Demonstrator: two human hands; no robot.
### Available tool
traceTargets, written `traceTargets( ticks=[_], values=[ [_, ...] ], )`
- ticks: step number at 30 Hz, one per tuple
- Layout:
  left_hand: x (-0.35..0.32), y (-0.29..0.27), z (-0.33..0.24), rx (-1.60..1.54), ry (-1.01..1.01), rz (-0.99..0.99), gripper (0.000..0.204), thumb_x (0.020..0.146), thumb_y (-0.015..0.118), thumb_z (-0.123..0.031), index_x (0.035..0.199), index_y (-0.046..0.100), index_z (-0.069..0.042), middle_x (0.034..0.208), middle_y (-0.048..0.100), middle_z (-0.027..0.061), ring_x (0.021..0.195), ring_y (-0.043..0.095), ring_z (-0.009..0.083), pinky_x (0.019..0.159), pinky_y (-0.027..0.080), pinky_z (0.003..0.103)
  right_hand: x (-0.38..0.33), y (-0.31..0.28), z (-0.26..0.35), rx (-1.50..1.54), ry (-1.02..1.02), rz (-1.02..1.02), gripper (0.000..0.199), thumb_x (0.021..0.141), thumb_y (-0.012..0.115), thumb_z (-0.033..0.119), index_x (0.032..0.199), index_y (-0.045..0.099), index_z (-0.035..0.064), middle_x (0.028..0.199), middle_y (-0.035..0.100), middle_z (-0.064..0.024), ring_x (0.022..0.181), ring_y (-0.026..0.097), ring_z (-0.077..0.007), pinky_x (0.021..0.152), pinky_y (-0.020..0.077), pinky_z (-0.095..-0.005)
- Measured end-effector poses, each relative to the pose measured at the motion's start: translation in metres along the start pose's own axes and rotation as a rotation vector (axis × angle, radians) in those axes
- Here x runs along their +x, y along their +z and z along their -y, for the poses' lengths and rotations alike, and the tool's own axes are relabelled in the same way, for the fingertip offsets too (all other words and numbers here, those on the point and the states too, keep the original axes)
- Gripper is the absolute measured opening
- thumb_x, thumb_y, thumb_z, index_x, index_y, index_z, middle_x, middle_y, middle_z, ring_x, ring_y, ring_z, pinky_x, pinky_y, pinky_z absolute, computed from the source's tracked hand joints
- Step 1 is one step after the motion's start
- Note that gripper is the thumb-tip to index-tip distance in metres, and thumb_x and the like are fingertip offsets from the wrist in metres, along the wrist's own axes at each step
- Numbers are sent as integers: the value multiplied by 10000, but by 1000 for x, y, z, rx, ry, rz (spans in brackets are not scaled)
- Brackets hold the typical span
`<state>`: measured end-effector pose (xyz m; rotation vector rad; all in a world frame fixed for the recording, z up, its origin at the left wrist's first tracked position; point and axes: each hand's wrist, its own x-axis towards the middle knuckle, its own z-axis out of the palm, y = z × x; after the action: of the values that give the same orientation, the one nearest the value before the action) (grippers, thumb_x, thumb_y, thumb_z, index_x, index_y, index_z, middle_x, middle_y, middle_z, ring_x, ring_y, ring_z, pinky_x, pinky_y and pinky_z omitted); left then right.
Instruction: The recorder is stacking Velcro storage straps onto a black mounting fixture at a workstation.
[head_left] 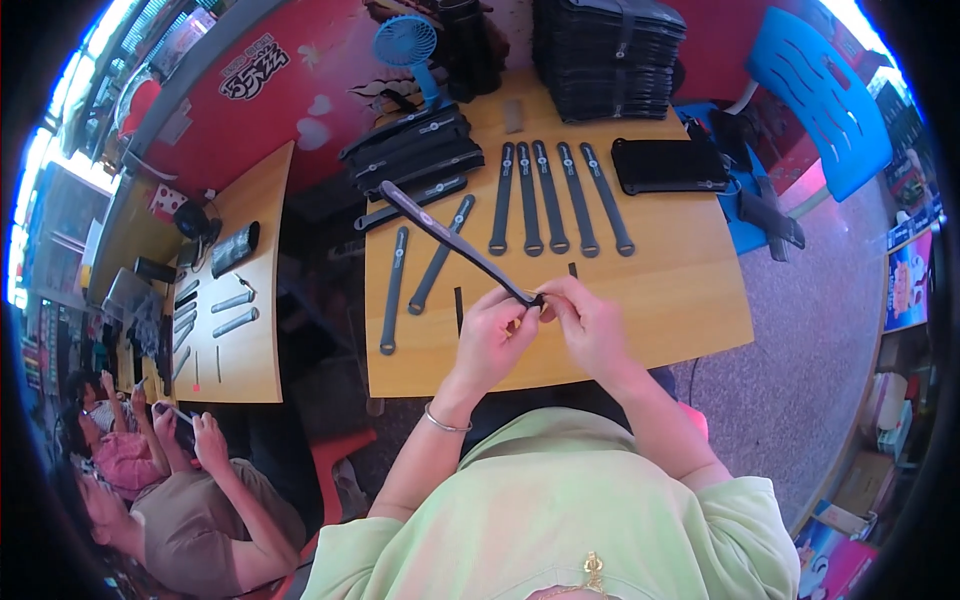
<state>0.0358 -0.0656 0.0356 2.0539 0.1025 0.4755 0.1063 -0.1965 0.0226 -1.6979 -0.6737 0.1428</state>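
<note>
A long dark grey strap [445, 235] with a pale printed mark slants up and left from my hands, over the table's near half. My left hand [488, 340] is closed, its fingertips pinching the strap's near end. Against the same end, my right hand [592, 325] is closed too, thumb and forefinger pressed together on it. The fingers partly hide that end. Several similar straps [541, 200] with slotted ends lie side by side beyond my hands. Two more, one a grey strap [395, 290], rest to the left. A short dark strip [459, 312] lies beside my left hand.
Stacked black pouches [610, 65] and a black flat pouch [668, 166] stand at the table's back right. Another pile of black pouches [420, 150] and a blue fan [405, 45] are back left. A blue chair [825, 105] stands right. At left, people work by another table [262, 330].
</note>
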Motion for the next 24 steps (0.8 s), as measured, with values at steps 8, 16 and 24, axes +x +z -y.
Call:
traceTargets(
  ticks=[8,16,24],
  values=[
    [-8,-16,-8,-14,67,66,111,816,594,-15,724,593,49,722,572,130,606,528,235,537,419,315,13,-14,16,-245,-233,30,162,832,584,-31,977,612,36,740,657,-100,664,670,-183,572,484,-255],
    [-34,-17,6,-46,-119,271,179,776,638,-37,659,528,43,673,532,131,607,546,242,561,444,298,40,-40,33,-346,-373,-114,234,762,614,-22,970,624,84,779,652,-81,681,655,-203,572,503,-294],
    [-8,-13,12,-638,-358,-34,183,936,516,-102,1101,477,-32,822,550,29,686,556,112,591,444,229,10,-29,49,-463,-514,173,282,749,655,-4,1012,638,99,781,669,-68,644,654,-199,543,498,-286]
  ],
)
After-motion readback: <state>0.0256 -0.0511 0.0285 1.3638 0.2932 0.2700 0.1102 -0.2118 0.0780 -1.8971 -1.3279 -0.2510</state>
